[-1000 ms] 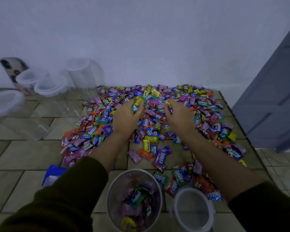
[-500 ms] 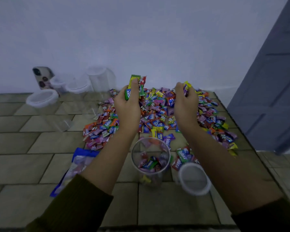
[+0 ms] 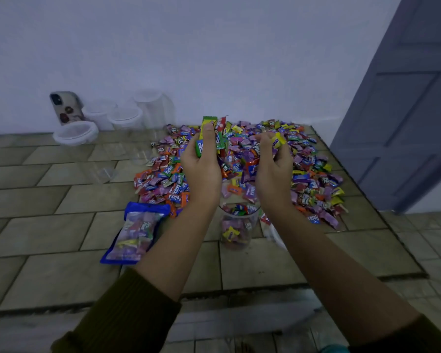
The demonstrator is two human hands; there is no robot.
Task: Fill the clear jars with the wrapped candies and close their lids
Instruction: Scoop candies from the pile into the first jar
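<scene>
Gripping a bunch of candies (image 3: 207,124) in the left hand (image 3: 203,171), fingers curled round them, a green-yellow wrapper sticking out on top. Gripping some more in the right hand (image 3: 274,174), curled as well, a yellow one at the fingertips. Both raised side by side, apart, over the near edge of the pile (image 3: 313,174). At 6 o'clock from the hands, between the wrists: an open jar (image 3: 236,226), upright, partly filled. At 3 o'clock of it, just beside: a white thing (image 3: 271,231), mostly hidden by the right forearm. At 9 o'clock, flat on the tiles (image 3: 49,225): a blue bag (image 3: 135,233) with candies inside. At 10 o'clock, far off by the wall (image 3: 214,59): empty jars (image 3: 150,108) and a leaning phone (image 3: 66,108). At 2 o'clock: a grey door (image 3: 405,110).
</scene>
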